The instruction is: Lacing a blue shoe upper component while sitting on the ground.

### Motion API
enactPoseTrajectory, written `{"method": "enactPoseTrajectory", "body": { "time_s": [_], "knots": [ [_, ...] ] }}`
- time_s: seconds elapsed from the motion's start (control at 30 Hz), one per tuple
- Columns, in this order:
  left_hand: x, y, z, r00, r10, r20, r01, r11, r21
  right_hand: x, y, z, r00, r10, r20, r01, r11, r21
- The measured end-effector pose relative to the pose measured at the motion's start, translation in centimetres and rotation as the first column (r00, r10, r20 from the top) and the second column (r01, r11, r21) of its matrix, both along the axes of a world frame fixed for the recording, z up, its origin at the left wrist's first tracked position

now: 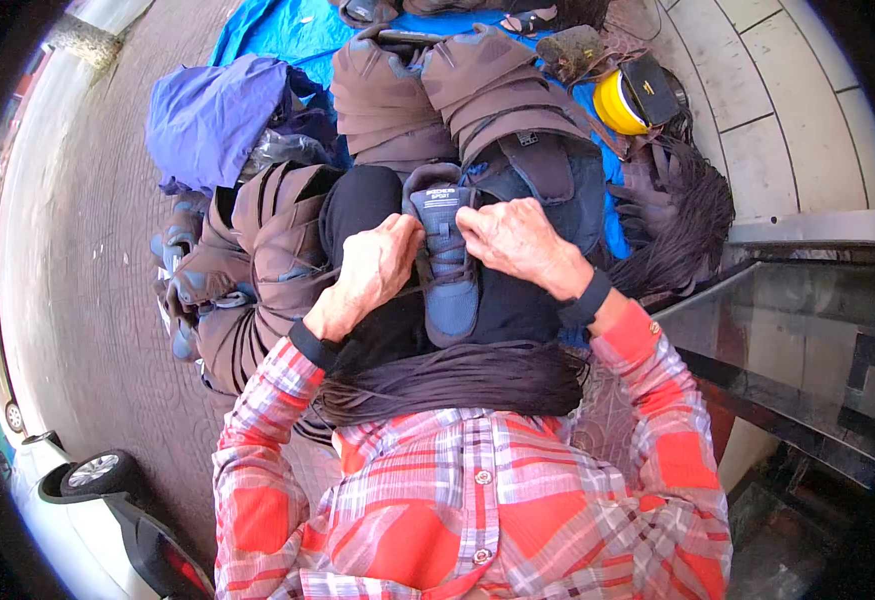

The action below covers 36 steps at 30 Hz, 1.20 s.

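Observation:
A dark blue-grey shoe upper (451, 300) lies on my lap, toe toward me and tongue facing up. Dark lace crosses the lower part of its tongue. My left hand (377, 262) is closed at the upper's left eyelet edge, fingertips pinched together. On the opposite edge, beside the tongue, my right hand (522, 240) pinches with thumb and forefinger. Whether lace ends are also between the fingers is too small to make out. Across my lap, nearest my body, rests a thick bundle of dark shoelaces (447, 380).
Nested brown uppers stand in stacks ahead (387, 110) and at left (277, 225). A blue tarp (267, 35) and purple cloth (212, 115) lie beyond. Right are a yellow round container (617, 103), more dark laces (682, 220) and a metal-framed glass panel (787, 330).

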<state>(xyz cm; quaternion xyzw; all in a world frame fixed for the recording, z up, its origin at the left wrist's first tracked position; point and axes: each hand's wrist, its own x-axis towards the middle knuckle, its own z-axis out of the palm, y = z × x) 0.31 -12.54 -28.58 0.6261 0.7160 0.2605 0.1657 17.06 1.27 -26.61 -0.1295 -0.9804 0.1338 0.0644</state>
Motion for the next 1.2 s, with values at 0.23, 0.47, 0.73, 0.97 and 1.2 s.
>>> {"method": "enactPoseTrajectory", "body": {
  "time_s": [0.23,0.47,0.73,0.97,1.2],
  "knots": [
    [-0.7,0.6,0.4,0.995,0.012,0.097,-0.001,0.993,-0.115,-1.9,2.8,1.4,0.948,0.190,0.254,-0.059,0.893,-0.446],
    [-1.7,1.3,0.7,0.994,-0.052,0.097,0.067,0.985,-0.157,-3.8,4.4,1.9,0.809,0.270,0.522,0.181,0.730,-0.658],
    [-1.9,2.4,0.8,0.978,-0.131,0.161,0.174,0.940,-0.292,-2.4,4.8,0.1,0.888,0.282,0.363,0.233,0.403,-0.885],
    [-6.2,-0.2,3.1,0.889,-0.174,0.423,0.343,0.866,-0.364,-1.6,3.7,0.4,0.947,0.009,0.320,0.300,0.325,-0.897],
    [-15.1,-10.7,6.7,0.957,-0.079,0.278,0.208,0.857,-0.472,-5.6,0.6,1.7,0.950,0.165,0.266,0.200,0.332,-0.922]
  ]
}}
